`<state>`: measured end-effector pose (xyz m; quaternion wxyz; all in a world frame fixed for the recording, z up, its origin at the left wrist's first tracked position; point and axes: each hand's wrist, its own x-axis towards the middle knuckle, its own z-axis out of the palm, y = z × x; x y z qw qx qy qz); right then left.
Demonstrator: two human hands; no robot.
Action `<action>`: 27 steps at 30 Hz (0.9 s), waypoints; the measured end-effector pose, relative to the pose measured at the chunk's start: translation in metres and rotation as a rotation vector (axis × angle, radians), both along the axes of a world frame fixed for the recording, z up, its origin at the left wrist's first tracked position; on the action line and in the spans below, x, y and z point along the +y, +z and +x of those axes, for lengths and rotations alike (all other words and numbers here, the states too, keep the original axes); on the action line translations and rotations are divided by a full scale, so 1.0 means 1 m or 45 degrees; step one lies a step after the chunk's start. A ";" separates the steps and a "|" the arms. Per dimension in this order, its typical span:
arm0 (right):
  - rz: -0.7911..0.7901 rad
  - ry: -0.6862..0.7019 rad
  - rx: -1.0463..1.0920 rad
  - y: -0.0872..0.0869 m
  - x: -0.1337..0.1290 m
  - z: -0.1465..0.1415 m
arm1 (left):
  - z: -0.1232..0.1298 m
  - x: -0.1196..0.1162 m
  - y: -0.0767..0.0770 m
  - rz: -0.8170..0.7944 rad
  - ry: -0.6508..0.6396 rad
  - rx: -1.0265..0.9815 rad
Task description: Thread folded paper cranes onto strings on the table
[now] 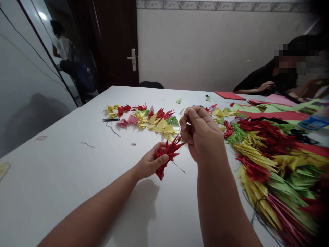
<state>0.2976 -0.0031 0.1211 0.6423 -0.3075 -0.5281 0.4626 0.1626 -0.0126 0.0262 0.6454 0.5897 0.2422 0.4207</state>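
Room, from the head camera: a pale wall (185, 48) with a patterned border (221, 6) is rising behind, beside a dark door (117, 37) with a silver handle (133, 60); a round fan (86, 70) is standing at the left, near a person in a light top (63, 48).

White table (64, 192): its bare surface is stretching across the foreground and left.

Left hand (150, 161): thumb and fingers are closing around a red paper cluster (167, 159), gripping its lower part.

Red paper cluster: its pointed folded pieces are fanning up toward the other hand, above the table near the middle of the view; a dark thread (179, 167) is trailing beside it.

Right hand (202, 132): thumb and forefinger are pinching together just above the cluster; fine strands are showing beneath them, too thin to tell whether the fingertips are gripping them.

Far row: folded paper pieces (162, 127) in yellow, red, pink and green are lying beyond the hands, with a small black tool (111, 120) resting at their left end.

Right side: a large paper pile (257, 156) in red, yellow and green is spreading over the table.

Far right: a co-worker in dark clothing (279, 80) is sitting at the table, near a flat red sheet (229, 95).
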 end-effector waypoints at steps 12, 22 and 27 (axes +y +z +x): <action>-0.021 0.023 0.014 0.001 -0.003 -0.005 | 0.002 -0.006 0.013 0.110 0.323 0.177; -0.011 0.050 -0.037 0.000 -0.004 -0.007 | 0.001 -0.007 0.019 0.406 0.306 0.372; 0.005 0.059 -0.053 0.000 -0.004 -0.007 | -0.002 -0.004 0.018 0.438 0.285 0.309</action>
